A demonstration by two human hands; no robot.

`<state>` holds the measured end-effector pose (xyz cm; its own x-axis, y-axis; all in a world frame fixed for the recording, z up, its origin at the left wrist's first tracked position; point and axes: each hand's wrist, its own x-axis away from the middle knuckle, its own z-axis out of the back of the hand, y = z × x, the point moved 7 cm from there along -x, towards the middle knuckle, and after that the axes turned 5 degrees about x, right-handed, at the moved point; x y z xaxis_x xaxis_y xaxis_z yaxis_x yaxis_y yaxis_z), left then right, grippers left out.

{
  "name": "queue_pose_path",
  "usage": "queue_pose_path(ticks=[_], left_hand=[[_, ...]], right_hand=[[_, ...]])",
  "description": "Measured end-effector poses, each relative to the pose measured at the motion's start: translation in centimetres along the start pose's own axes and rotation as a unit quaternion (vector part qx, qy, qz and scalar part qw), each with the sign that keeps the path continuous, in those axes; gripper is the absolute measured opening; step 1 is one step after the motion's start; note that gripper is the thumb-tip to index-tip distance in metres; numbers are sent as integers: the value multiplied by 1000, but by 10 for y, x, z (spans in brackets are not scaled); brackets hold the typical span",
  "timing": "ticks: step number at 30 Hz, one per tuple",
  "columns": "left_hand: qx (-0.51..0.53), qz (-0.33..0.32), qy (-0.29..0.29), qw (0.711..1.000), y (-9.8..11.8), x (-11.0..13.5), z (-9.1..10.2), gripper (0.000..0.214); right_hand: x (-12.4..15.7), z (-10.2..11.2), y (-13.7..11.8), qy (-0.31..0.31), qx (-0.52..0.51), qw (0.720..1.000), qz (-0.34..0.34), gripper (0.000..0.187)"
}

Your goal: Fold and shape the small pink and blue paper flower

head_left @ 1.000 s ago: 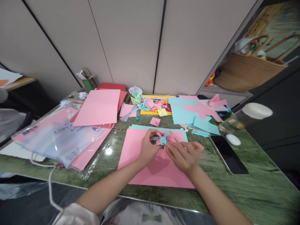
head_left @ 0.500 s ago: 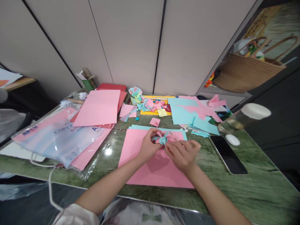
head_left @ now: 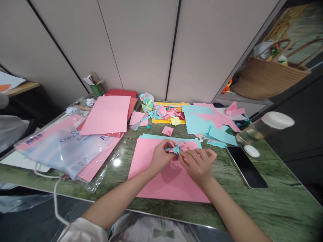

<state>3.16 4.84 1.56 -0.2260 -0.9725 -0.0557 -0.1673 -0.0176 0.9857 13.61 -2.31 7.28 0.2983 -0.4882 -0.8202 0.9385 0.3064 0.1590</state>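
Since the earlier frame, slight movement only: the folded paper piece (head_left: 177,148), pink and light blue, appears turned a little in the fingers; the sheets and phone keep their places on the desk (head_left: 280,205).

Item: folded paper piece, held above the pink sheet (head_left: 171,188). Left grip (head_left: 161,155): thumb and forefinger pinching its left side. Right grip (head_left: 198,164): fingertips closed on its lower right.

Beneath: pink sheet, light-blue paper (head_left: 151,136) showing along its far edge.

Beyond: one small pink folded square (head_left: 167,131); paper flowers (head_left: 147,101); light-blue offcuts (head_left: 196,125).

Right: one phone (head_left: 247,167), screen dark; one white-lidded bottle (head_left: 252,132), on which we read no label.

Left: one clear plastic bag (head_left: 68,144), printed. We read "COPY P" and a large "A"; the remaining print is creased or too small for us.
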Motion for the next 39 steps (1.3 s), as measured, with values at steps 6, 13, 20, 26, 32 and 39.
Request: queue_pose_path(ticks=[6, 13, 20, 26, 32, 39], left_hand=[[-8, -14, 5, 1000, 1, 1, 2, 26], [-22, -22, 4, 1000, 4, 2, 2, 24], [30, -1, -9, 1000, 0, -3, 1, 20], [166, 146, -33, 975, -21, -3, -5, 26], [221, 157, -36, 962, -19, -2, -6, 30], [129, 52, -49, 989, -5, -5, -1, 22]], right_hand=[[3, 2, -7, 21, -3, 999, 31, 3], [7, 0, -11, 24, -8, 998, 60, 4], [-2, 1, -1, -9, -38, 999, -14, 6], [-4, 5, 41, -14, -150, 972, -183, 8], [1, -10, 51, -58, -178, 953, -238, 8], [3, -16, 50, -79, -207, 941, -257, 12]])
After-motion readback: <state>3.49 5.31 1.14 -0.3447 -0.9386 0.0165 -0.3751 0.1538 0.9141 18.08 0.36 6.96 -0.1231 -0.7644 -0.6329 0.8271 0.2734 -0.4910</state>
